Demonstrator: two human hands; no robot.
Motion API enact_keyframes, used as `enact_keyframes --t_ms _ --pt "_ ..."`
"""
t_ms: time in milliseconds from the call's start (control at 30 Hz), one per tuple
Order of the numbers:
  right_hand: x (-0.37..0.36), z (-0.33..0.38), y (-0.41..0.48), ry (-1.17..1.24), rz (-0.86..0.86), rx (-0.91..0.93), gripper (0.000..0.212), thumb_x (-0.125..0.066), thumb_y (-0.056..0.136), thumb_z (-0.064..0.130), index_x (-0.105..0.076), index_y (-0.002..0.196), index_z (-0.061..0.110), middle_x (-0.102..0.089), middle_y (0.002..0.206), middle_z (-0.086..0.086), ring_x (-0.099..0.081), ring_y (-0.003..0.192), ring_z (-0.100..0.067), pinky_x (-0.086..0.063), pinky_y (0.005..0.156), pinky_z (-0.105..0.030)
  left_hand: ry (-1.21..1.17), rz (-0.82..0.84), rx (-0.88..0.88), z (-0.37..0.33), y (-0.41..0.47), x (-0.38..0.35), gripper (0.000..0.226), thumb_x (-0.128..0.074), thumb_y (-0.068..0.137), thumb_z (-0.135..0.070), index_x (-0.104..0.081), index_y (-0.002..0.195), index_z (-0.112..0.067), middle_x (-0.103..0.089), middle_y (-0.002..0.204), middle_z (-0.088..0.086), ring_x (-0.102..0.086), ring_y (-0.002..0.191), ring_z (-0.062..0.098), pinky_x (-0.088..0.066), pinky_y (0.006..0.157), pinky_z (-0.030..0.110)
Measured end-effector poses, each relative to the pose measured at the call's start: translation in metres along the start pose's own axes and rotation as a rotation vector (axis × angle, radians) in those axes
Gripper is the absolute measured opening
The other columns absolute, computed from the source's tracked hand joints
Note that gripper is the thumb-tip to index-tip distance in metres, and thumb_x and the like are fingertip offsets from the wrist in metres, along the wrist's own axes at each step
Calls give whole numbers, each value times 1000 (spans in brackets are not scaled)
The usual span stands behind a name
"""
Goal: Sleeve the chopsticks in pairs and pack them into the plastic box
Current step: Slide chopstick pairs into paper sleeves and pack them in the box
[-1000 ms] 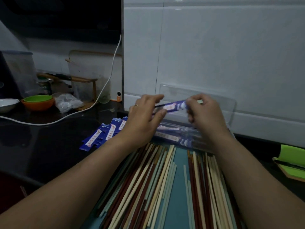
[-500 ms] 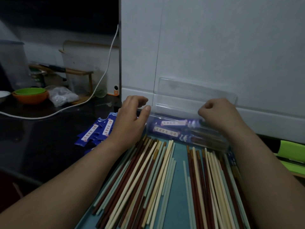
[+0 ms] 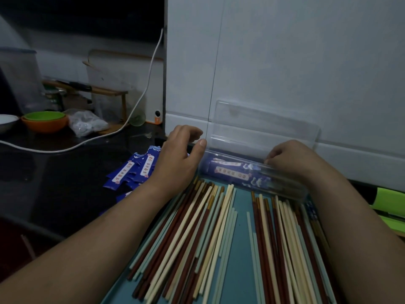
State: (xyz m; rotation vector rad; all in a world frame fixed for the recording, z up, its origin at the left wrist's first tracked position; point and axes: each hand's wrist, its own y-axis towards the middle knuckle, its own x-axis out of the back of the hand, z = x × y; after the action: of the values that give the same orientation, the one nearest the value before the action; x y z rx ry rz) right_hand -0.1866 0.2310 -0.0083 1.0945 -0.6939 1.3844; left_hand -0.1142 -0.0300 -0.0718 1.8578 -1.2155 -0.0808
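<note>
A clear plastic box [image 3: 285,187] lies across the far end of the teal tray [image 3: 241,216], its open lid [image 3: 263,126] leaning on the white wall. Blue sleeved chopstick pairs [image 3: 232,173] lie inside it. My left hand [image 3: 179,159] rests at the box's left end with loosely curled fingers, the thumb against the box, holding nothing. My right hand [image 3: 293,159] is over the box's right part, its curled fingertips dipping inside; a pinch cannot be made out. Several loose red, cream and pale green chopsticks [image 3: 208,227] cover the tray. Empty blue sleeves [image 3: 133,172] are piled to the left.
On the dark counter at left run a white cable [image 3: 135,106], stacked orange and green bowls [image 3: 45,121], a white bowl [image 3: 6,121] and a crumpled plastic bag [image 3: 87,123]. A green object [image 3: 390,200] lies at the right edge. The white wall stands close behind the box.
A second ago both hands held a blue sleeved pair above the box. They lowered it into the box, and the hands have stayed at the box's two ends since.
</note>
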Motion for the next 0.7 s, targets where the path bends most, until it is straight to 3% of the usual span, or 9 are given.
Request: enact_keyframes --t_ms 167,267,367,567,700 --pt "-2 3 -4 -29 13 -17 39 -67 97 45 -74 76 13 -69 78 -7 -62 74 -21 -41 67 -32 -8 6 6 -1 -1 1 23 -53 108 -32 -57 129 -23 -56 124 -9 -56 117 4 -50 98 28" --pt "-1 4 -4 -33 56 -39 33 -70 95 39 -76 83 9 -72 85 -13 -63 75 -24 -42 66 -31 -12 8 8 -1 -1 1 24 -52 108 -32 -57 129 -22 -56 124 -9 -56 116 3 -49 97 24" --pt "-1 4 -5 -28 94 -51 25 -75 88 34 -79 87 10 -71 82 -8 -65 77 -23 -46 65 -30 -18 12 13 -2 -1 1 23 -52 108 -32 -57 129 -22 -56 124 -10 -56 115 2 -47 94 20" --pt "4 6 -3 -13 38 -37 34 -71 96 38 -80 89 6 -70 84 -11 -60 72 -19 -36 57 -27 -19 25 18 -1 -1 0 23 -52 108 -34 -57 128 -24 -55 124 -11 -56 115 2 -48 94 21" --pt "-1 9 -4 -17 11 4 21 -64 100 26 -76 94 11 -70 94 -10 -60 81 -21 -41 72 -31 -24 27 17 -1 -1 0 24 -52 108 -34 -57 128 -23 -55 123 -11 -56 115 2 -48 94 21"
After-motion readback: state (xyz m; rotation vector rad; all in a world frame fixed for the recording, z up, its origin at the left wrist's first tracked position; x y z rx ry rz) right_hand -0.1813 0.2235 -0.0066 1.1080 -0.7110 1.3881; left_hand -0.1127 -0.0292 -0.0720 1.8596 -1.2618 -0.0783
